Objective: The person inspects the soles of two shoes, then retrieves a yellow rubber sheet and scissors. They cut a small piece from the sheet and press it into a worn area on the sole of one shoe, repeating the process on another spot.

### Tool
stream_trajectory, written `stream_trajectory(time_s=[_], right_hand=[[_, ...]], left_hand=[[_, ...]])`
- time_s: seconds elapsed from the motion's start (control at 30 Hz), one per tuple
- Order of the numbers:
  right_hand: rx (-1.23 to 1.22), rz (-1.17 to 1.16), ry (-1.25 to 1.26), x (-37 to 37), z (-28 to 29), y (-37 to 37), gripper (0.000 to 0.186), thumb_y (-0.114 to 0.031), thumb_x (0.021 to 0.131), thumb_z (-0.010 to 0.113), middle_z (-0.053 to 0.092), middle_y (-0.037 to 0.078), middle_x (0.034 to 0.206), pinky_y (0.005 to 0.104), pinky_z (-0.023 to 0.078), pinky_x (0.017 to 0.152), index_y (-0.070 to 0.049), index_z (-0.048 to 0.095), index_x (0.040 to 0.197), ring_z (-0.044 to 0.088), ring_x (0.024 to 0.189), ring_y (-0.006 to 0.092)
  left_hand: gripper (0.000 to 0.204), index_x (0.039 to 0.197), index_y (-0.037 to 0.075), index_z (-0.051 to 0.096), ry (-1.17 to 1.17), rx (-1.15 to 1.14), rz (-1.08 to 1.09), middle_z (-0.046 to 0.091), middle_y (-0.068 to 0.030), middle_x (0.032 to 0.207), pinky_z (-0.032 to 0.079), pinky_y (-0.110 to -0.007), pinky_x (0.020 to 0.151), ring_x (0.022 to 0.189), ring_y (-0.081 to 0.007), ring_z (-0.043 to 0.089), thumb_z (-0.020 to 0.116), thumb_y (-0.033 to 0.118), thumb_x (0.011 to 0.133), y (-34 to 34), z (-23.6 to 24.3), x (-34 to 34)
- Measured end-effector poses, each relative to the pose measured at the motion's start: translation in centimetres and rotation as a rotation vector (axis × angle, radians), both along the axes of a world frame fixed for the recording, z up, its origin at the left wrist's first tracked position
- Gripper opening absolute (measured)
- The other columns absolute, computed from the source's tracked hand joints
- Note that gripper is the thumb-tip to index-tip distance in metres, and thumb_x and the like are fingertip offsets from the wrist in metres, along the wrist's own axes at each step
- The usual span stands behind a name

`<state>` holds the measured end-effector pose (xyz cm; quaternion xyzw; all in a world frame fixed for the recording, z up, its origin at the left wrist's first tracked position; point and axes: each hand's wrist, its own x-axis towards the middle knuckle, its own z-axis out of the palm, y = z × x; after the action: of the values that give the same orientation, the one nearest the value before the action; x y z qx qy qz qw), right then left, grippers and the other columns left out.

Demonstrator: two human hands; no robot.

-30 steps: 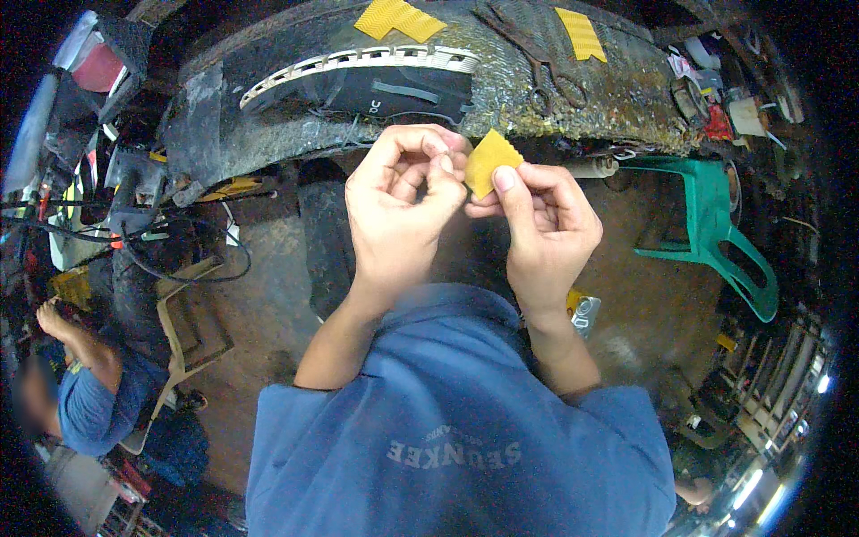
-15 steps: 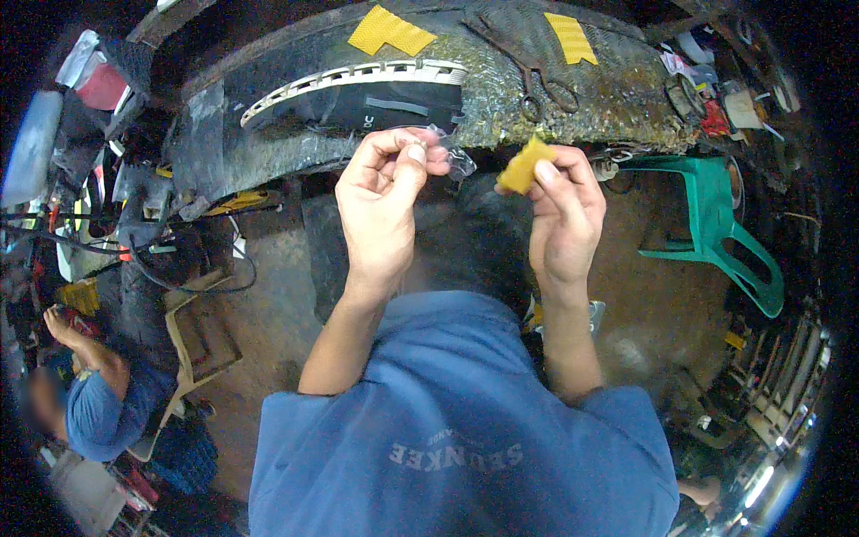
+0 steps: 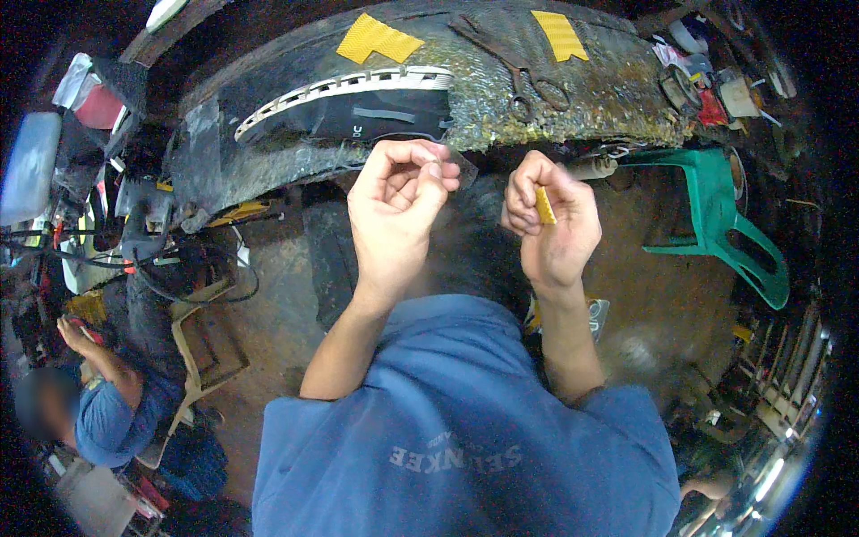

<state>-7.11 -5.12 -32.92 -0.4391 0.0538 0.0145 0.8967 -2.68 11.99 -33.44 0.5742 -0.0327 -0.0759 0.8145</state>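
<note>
My left hand (image 3: 394, 210) pinches a piece of clear plastic film (image 3: 466, 168) between thumb and fingertips, just off the near edge of the workbench. Beside it on the right, my right hand (image 3: 559, 219) is closed, its fingers curled around a small yellow textured piece (image 3: 545, 206) that partly shows against the palm. Ahead of my left hand lies a black article (image 3: 403, 107) with a cream notched strip along its far side; its exact kind I cannot tell. Scissors with dark, worn handles (image 3: 521, 80) rest on the bench beyond my right hand.
Two yellow textured cutouts, an angular one (image 3: 376, 38) and a strip (image 3: 562, 36), lie on the dark, glue-crusted workbench (image 3: 608, 98). A green plastic stool (image 3: 702, 206) stands at the right. Cables (image 3: 134, 264) hang at the left, above another seated person (image 3: 112, 407).
The yellow piece has gone from a fingertip pinch to inside my curled right fingers. My left hand has shifted slightly right with the film.
</note>
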Motion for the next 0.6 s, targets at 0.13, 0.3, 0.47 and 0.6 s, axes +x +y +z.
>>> stream_trajectory(time_s=[0.13,0.3,0.47,0.6], right_hand=[[-0.437,-0.128,-0.021,-0.4,0.0,0.9,0.040,-0.043,0.100,0.060,0.041,-0.008,0.068,0.0214,0.024,0.053,-0.003,0.063,0.104,0.032,0.058,0.0017],[-0.431,-0.123,0.173,-0.1,0.0,1.3,0.012,-0.013,0.092,0.077,0.064,-0.006,0.074,0.0204,0.033,0.055,-0.003,0.073,0.098,0.047,0.062,-0.0002],[-0.433,-0.262,0.179,-0.3,-0.6,1.4,0.014,-0.011,0.092,0.077,0.075,0.003,0.087,0.0216,0.050,0.069,-0.001,0.075,0.102,0.066,0.077,0.0068],[-0.527,-0.306,0.055,-0.7,-0.6,1.4,0.015,-0.008,0.092,0.077,0.077,0.007,0.096,0.0240,0.054,0.078,-0.001,0.076,0.104,0.069,0.084,0.0091]], left_hand=[[0.008,0.106,0.000,0.060,0.011,0.008,-0.038,0.067,-0.0120,0.114,0.060,-0.030,0.087,0.098,-0.0160,0.070,0.063,-0.002,0.099,-0.2,0.1,-0.3],[0.010,0.102,0.000,0.062,-0.111,0.056,-0.082,0.067,-0.0126,0.113,0.058,-0.028,0.087,0.098,-0.0153,0.068,0.065,-0.006,0.093,-0.5,-0.1,-0.4],[0.013,0.097,0.001,0.067,-0.696,0.514,-0.073,0.066,-0.0138,0.112,0.054,-0.030,0.089,0.103,-0.0171,0.065,0.066,-0.006,0.086,0.4,0.5,-0.2],[0.020,0.112,0.001,0.065,-0.320,0.158,-0.023,0.065,-0.0146,0.119,0.053,-0.031,0.090,0.107,-0.0167,0.063,0.066,0.002,0.092,-0.4,0.7,-0.8]])
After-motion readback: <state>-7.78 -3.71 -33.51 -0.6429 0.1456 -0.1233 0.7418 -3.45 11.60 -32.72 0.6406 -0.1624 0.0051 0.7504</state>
